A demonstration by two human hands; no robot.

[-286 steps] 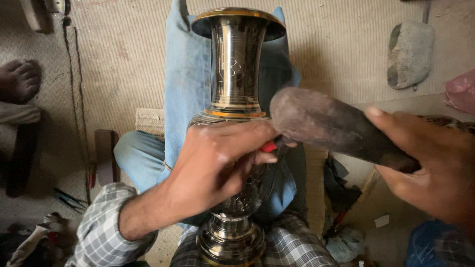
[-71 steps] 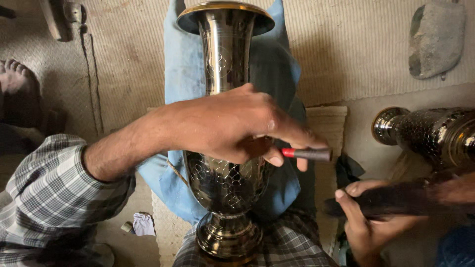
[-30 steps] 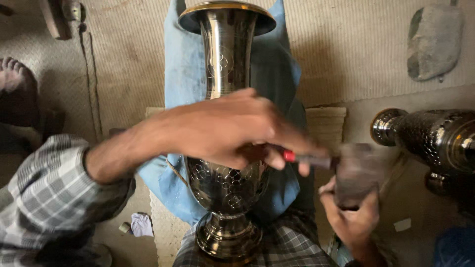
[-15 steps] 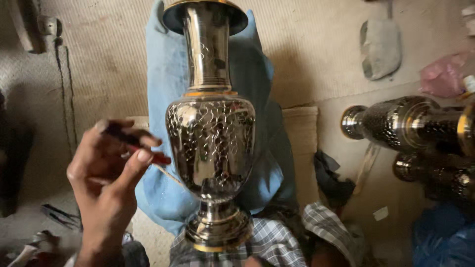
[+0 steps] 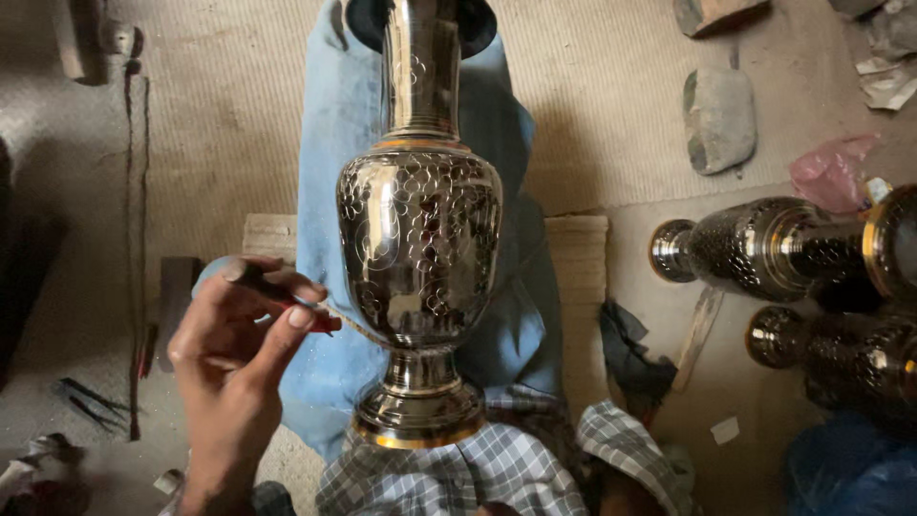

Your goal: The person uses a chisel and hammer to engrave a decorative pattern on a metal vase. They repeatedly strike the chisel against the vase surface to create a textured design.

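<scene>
Left hand (image 5: pixel 234 354) raised at lower left of the head view, fingers curled shut around a thin tool (image 5: pixel 287 298) with a dark shaft and a red end. Thumb and forefinger pinch it near the red end; the tip points right, toward the vase (image 5: pixel 420 248), and sits just beside the lower belly. Cannot tell if tip and metal touch.

Right hand not in view.

Vase lies along the person's lap, foot toward the camera, mouth away at the top edge. Metal is polished and silvery with gold bands at the neck joint and around the foot. The belly carries chased scale-like patterning, partly darkened in patches. The neck shows fainter engraved work.

Under the vase: blue-jeaned legs (image 5: pixel 330 162) stretched out over a woven mat (image 5: pixel 592 105). Checked shirt (image 5: pixel 478 473) at the bottom edge, touching the vase foot.

A wooden board (image 5: pixel 578 277) lies across beneath the legs, showing on both sides.

Right side: two more patterned metal vases (image 5: pixel 764 253) lying on the floor, one above the other, feet pointing left, well apart from the lap vase. Pink plastic bag (image 5: pixel 831 172) just above them. A flat grey stone (image 5: pixel 718 119) on the mat further up.

Dark cloth (image 5: pixel 626 349) crumpled beside the board's right end. Small dark tools (image 5: pixel 91 401) scattered on the floor at far left.
</scene>
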